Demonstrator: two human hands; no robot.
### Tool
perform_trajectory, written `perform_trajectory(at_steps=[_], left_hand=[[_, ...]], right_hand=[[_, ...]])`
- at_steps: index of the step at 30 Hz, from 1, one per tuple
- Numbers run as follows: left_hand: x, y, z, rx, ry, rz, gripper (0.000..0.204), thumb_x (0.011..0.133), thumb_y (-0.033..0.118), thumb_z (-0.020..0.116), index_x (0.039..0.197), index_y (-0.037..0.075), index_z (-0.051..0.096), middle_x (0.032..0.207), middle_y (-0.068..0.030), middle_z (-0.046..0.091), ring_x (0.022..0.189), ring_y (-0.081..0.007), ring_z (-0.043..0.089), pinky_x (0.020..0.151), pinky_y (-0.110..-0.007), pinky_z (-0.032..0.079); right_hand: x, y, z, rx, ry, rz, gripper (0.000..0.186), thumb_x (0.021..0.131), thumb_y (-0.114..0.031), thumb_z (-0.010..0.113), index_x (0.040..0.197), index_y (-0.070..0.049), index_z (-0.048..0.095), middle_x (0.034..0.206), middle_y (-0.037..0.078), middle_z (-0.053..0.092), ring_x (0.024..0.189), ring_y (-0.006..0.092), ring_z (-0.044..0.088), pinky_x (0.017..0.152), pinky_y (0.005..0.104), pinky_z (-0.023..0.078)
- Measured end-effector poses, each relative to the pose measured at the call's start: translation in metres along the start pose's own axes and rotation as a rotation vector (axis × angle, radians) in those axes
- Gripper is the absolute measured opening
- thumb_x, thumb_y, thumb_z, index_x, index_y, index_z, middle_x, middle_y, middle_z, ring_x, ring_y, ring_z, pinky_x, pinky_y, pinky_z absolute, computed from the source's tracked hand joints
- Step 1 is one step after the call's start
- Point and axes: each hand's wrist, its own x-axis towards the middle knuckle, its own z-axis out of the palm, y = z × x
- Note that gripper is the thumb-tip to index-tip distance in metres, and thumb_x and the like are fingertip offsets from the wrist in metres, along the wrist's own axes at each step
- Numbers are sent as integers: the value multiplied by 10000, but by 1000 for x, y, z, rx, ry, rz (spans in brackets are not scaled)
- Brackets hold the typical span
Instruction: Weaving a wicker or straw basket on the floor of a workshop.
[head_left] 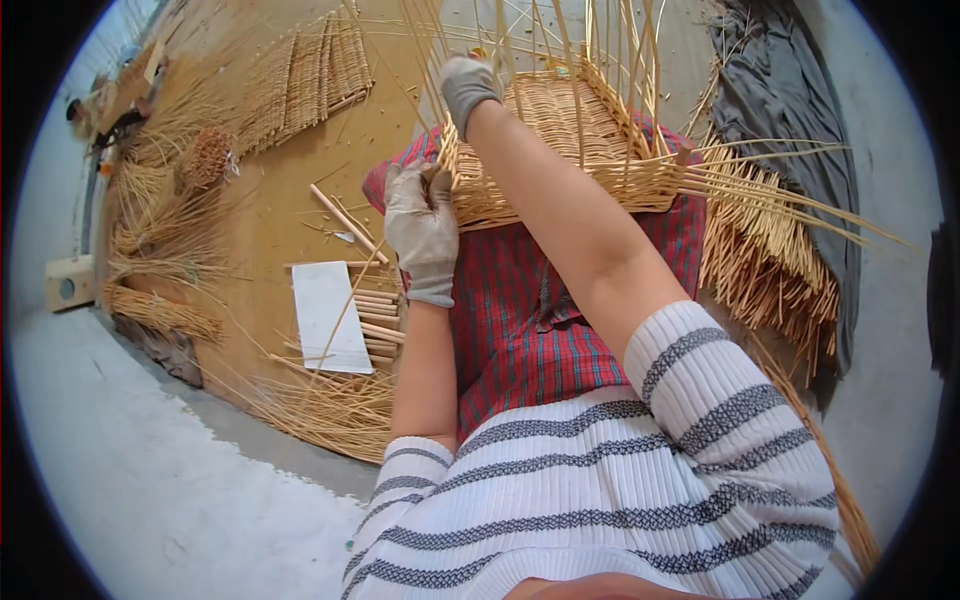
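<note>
A half-woven wicker basket (555, 115) rests on the red plaid cloth (500, 290) over my lap, its long stakes standing up along the sides. My left hand (420, 225), in a grey-white work glove, grips the basket's near left corner, thumb on the inner side. Across the basket reaches my right arm. At the far left side my right hand (468, 88), also gloved, is closed among the upright stakes; its fingertips are mostly hidden, and a small yellow-orange bit shows beside them. Loose rod ends (790, 200) stick out from the near right corner.
To the left lie a white sheet (332, 318), short wooden sticks (375, 325) and loose rods (330, 410) on a brown board. A woven panel (310, 80) lies at the far left. On the right, a bundle of rods (770, 260) sits partly under a dark cloth (780, 110).
</note>
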Motion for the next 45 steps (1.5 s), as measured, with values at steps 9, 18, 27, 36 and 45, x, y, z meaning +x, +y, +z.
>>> perform_trajectory(at_steps=[9, 18, 27, 36, 45], left_hand=[[-5, -9, 7, -8, 44, 15, 213, 981, 218, 605, 1071, 40, 680, 1082, -138, 703, 1088, -351, 617, 1047, -446, 422], [1, -20, -13, -157, -137, -9, 412, 995, 418, 551, 1183, 70, 666, 1159, -129, 686, 1166, -275, 594, 1132, -451, 299], [-3, -18, -35, -98, -60, 261, 410, 672, 98, 860, 1023, 81, 648, 1017, -96, 680, 1014, -285, 646, 976, -409, 453], [-8, -33, -30, -17, -119, 271, 343, 683, 164, 859, 924, 71, 633, 982, -107, 675, 984, -299, 638, 1075, -478, 403], [10, 49, -35, -155, 28, 56, 184, 865, 149, 751, 1018, 83, 673, 918, -60, 690, 811, -246, 658, 711, -407, 520]], right_hand=[[-13, 6, 23, 469, 133, 233, 200, 979, -157, 538, 1051, -69, 703, 963, 51, 719, 836, 167, 670, 775, 311, 516], [-154, 45, -84, 1784, 240, -235, 302, 1058, -192, 467, 1330, -81, 535, 784, 5, 596, 589, 80, 459, 573, 252, 460], [-191, 68, -66, 1900, 133, -124, 366, 1071, -292, 440, 1310, -33, 538, 677, -48, 390, 545, 44, 318, 494, 222, 360], [-161, 51, -74, 1885, 118, -81, 287, 1061, -213, 472, 1259, -42, 591, 659, -83, 391, 530, 11, 317, 459, 190, 291], [-204, 85, -41, 2008, 153, -175, 256, 1071, -167, 426, 1258, -57, 560, 696, -35, 424, 564, 54, 395, 587, 264, 501]])
